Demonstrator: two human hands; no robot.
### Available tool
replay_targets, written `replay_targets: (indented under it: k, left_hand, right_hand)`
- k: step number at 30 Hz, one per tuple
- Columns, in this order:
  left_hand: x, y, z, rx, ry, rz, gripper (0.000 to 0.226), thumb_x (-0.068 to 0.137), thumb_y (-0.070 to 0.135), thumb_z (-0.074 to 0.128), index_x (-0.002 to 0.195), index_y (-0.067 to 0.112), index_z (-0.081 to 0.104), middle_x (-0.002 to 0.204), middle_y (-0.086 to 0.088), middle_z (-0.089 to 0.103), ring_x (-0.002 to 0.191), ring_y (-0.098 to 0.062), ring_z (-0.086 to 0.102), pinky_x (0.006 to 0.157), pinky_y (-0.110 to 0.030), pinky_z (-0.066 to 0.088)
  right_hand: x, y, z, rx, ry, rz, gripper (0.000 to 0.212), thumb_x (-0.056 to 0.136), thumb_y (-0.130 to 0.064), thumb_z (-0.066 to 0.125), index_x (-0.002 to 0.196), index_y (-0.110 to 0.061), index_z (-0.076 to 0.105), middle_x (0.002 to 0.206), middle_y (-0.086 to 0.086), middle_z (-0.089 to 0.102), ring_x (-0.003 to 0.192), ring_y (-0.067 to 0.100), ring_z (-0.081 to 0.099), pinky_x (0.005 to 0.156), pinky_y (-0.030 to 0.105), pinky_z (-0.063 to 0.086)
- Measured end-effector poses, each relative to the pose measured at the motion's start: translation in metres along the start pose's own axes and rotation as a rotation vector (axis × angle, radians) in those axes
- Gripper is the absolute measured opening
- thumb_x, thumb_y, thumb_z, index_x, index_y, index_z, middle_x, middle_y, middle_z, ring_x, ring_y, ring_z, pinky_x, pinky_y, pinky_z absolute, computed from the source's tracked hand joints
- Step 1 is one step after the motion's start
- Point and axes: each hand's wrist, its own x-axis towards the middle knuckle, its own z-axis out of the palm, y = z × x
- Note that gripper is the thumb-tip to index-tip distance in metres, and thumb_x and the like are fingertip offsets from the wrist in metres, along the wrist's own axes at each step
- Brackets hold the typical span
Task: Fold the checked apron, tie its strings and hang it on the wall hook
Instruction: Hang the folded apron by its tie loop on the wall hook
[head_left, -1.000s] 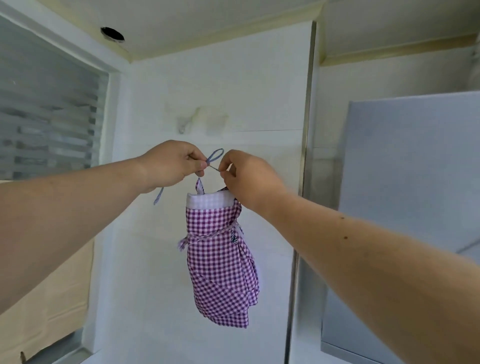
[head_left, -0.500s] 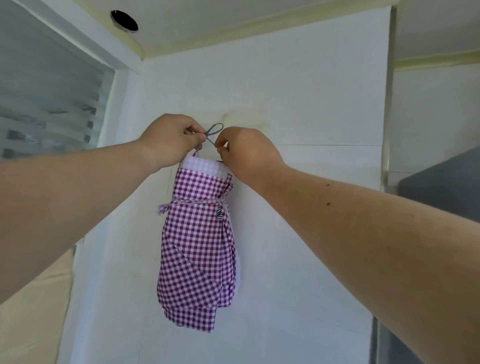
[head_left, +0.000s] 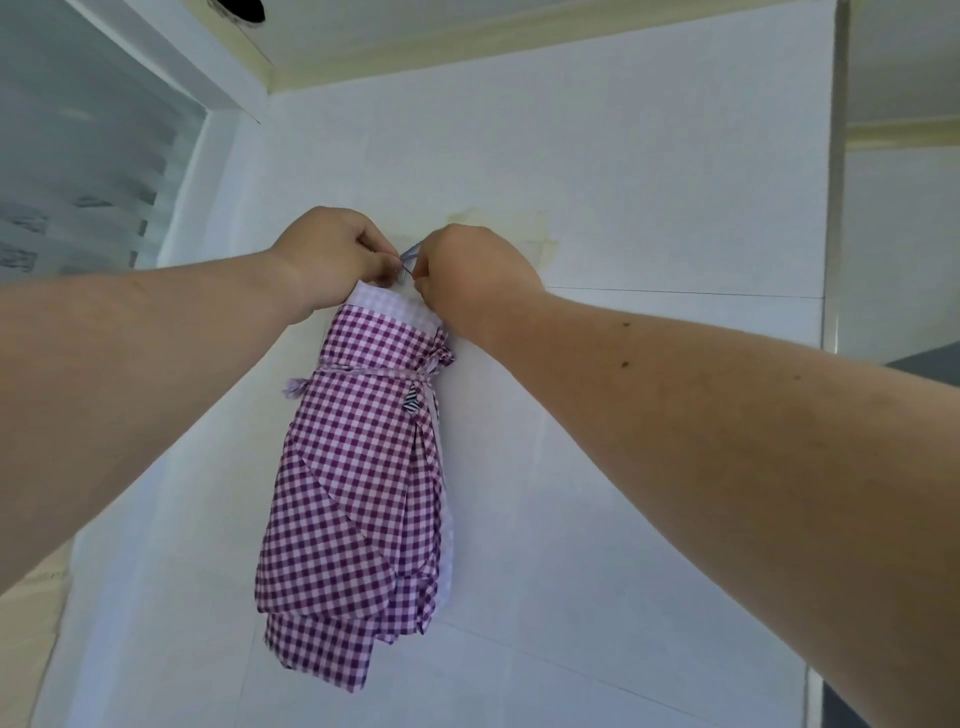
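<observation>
Since a second ago both hands have carried the folded, tied checked apron (head_left: 358, 483) up against the white wall (head_left: 623, 182), the left hand (head_left: 332, 260) and right hand (head_left: 470, 270) each pinching its thin loop (head_left: 409, 255) where the hook, hidden behind them, likely sits, so hanging seems close

No text, label, brand, number or sign can be read anywhere in the head view. The small dark-and-white striped tag (head_left: 411, 404) sewn on the checked apron (head_left: 358, 483), at about 12 o'clock from the bundle's middle, shows only stripes and no letters. The white tiled wall (head_left: 623, 182) bears nothing written either.
</observation>
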Motion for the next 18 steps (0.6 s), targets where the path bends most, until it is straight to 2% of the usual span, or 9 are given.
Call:
replay_targets:
  k: [4,6,7,9,11,12,14,16,18]
  left_hand:
    - [-0.001,-0.007,0.001,0.046,-0.04,-0.035,0.008,0.094,0.024,0.079,0.088,0.024,0.073,0.097,0.008,0.073,0.085,-0.005,0.063,0.066,-0.022,0.044]
    - [-0.007,-0.011,0.001,0.053,-0.076,-0.047,0.007,0.093,0.025,0.08,0.09,0.023,0.074,0.098,0.007,0.073,0.086,-0.006,0.064,0.067,-0.023,0.046]
    - [-0.01,-0.012,0.002,0.045,-0.089,-0.053,0.007,0.093,0.026,0.081,0.091,0.022,0.074,0.098,0.005,0.074,0.085,-0.008,0.065,0.068,-0.023,0.047]
    - [-0.018,-0.014,0.001,0.002,-0.099,-0.076,0.006,0.093,0.025,0.08,0.093,0.021,0.076,0.099,0.002,0.075,0.089,-0.013,0.067,0.072,-0.026,0.052]
    - [-0.027,-0.014,-0.001,-0.061,-0.117,-0.12,0.004,0.095,0.023,0.078,0.098,0.02,0.077,0.103,-0.003,0.076,0.094,-0.018,0.069,0.076,-0.031,0.056]
    - [-0.032,-0.015,-0.003,-0.09,-0.121,-0.152,0.007,0.097,0.023,0.075,0.102,0.019,0.077,0.104,-0.004,0.076,0.092,-0.019,0.069,0.073,-0.031,0.057]
    - [-0.042,-0.015,-0.006,-0.156,-0.098,-0.22,0.014,0.102,0.028,0.067,0.108,0.019,0.075,0.107,-0.005,0.074,0.087,-0.017,0.067,0.065,-0.028,0.053]
    - [-0.057,-0.015,-0.007,-0.255,-0.058,-0.317,0.023,0.105,0.037,0.059,0.113,0.019,0.071,0.111,-0.005,0.072,0.086,-0.016,0.065,0.065,-0.029,0.052]
    - [-0.075,-0.016,-0.006,-0.367,-0.067,-0.431,0.039,0.106,0.051,0.052,0.12,0.018,0.067,0.117,-0.006,0.07,0.093,-0.02,0.066,0.078,-0.035,0.056]
  right_hand:
    - [-0.001,-0.003,0.002,0.007,-0.065,0.02,0.036,0.095,-0.016,0.059,0.065,-0.023,0.041,0.069,-0.003,0.046,0.079,0.022,0.055,0.068,0.031,0.041]
    - [-0.005,-0.007,0.007,0.015,-0.1,0.018,0.034,0.096,-0.016,0.06,0.067,-0.022,0.044,0.07,-0.004,0.045,0.082,0.023,0.058,0.067,0.031,0.04]
    - [-0.007,-0.009,0.011,0.007,-0.111,0.014,0.025,0.096,-0.017,0.06,0.073,-0.019,0.051,0.07,-0.004,0.044,0.085,0.024,0.06,0.067,0.031,0.04]
    - [-0.012,-0.013,0.013,0.0,-0.125,-0.006,0.007,0.098,-0.016,0.059,0.1,-0.014,0.065,0.071,-0.003,0.043,0.089,0.025,0.061,0.069,0.032,0.041]
    - [-0.017,-0.015,0.007,0.019,-0.159,-0.014,0.018,0.1,-0.015,0.058,0.116,-0.013,0.066,0.083,0.0,0.055,0.102,0.026,0.065,0.074,0.032,0.045]
    - [-0.021,-0.015,0.003,0.055,-0.176,-0.016,0.028,0.101,-0.015,0.058,0.128,-0.013,0.063,0.099,0.003,0.062,0.114,0.027,0.064,0.081,0.033,0.047]
    - [-0.029,-0.015,0.0,0.136,-0.228,0.026,0.042,0.103,-0.015,0.057,0.145,-0.013,0.052,0.132,0.006,0.061,0.128,0.026,0.057,0.098,0.033,0.046]
    - [-0.034,-0.012,0.004,0.181,-0.209,0.079,0.033,0.103,-0.013,0.056,0.135,-0.009,0.058,0.132,0.008,0.063,0.124,0.025,0.06,0.097,0.031,0.047]
    - [-0.043,-0.01,0.011,0.239,-0.146,0.108,0.022,0.102,-0.013,0.053,0.12,-0.008,0.064,0.118,0.009,0.068,0.108,0.024,0.065,0.082,0.029,0.048]
